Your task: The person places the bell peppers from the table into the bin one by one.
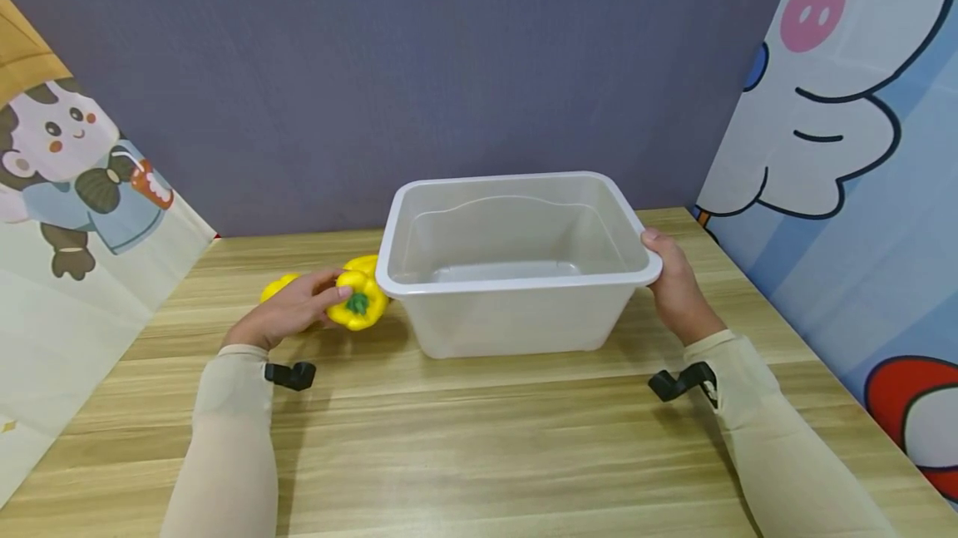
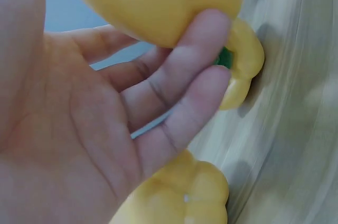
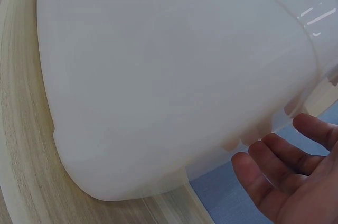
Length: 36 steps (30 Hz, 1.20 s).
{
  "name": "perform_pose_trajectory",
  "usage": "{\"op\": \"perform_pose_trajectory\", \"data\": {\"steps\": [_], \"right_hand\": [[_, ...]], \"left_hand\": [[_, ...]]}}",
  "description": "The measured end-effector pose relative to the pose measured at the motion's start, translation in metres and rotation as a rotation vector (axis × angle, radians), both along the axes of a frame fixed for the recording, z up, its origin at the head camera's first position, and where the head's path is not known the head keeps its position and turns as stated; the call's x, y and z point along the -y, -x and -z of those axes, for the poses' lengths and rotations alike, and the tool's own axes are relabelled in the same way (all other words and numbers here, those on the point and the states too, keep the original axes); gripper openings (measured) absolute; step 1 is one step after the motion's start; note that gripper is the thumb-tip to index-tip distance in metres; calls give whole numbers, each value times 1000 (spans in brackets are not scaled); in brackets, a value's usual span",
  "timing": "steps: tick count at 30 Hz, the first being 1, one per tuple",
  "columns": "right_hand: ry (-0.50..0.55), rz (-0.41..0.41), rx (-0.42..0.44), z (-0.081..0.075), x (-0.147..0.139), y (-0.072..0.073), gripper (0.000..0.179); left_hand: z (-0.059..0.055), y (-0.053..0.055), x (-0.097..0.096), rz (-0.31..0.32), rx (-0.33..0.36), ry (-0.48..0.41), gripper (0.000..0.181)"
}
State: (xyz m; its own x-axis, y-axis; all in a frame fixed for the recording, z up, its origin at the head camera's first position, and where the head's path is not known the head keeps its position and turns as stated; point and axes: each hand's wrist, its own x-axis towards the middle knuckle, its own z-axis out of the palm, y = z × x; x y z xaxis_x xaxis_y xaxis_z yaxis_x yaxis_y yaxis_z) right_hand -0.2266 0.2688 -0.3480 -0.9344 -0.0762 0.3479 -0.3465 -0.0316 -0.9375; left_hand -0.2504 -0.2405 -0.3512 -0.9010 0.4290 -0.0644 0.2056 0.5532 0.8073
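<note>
My left hand [image 1: 288,309] holds a yellow bell pepper [image 1: 372,298] between thumb and fingers, beside the left end of a white plastic bin [image 1: 516,318]. This pepper's green stem points toward me. A second yellow pepper [image 1: 363,264] shows just behind it, and part of a third yellow pepper [image 1: 277,285] peeks out beyond the hand. In the left wrist view the held pepper [image 2: 158,2] fills the top, with the other two below it on the wood. My right hand [image 1: 677,284] grips the bin's right rim, thumb on top and fingers underneath.
The bin stands on a light wood-grain table [image 1: 464,446], its open top showing a bare inside. A grey-blue panel [image 1: 479,64] rises behind the table. Cartoon-printed sheets flank it on the left [image 1: 97,180] and right [image 1: 823,255].
</note>
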Motion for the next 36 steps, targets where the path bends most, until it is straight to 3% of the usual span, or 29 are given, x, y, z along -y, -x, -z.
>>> {"op": "perform_pose_trajectory", "data": {"steps": [8,15,22,30,36], "right_hand": [[-69,2,-14,0,-1,0,47],[-79,9,-22,0,-1,0,48],[8,12,-3,1,0,1,39],[-94,4,-9,0,-2,1,51],[-35,3,3,0,-2,0,45]], "left_hand": [[-1,2,0,-40,-60,-41,54],[-4,-1,0,-42,-59,-118,52],[-5,-2,0,-58,-48,-143,58],[-4,-2,-1,-85,-46,-141,66],[-7,-3,-5,-84,-40,-161,64]]}}
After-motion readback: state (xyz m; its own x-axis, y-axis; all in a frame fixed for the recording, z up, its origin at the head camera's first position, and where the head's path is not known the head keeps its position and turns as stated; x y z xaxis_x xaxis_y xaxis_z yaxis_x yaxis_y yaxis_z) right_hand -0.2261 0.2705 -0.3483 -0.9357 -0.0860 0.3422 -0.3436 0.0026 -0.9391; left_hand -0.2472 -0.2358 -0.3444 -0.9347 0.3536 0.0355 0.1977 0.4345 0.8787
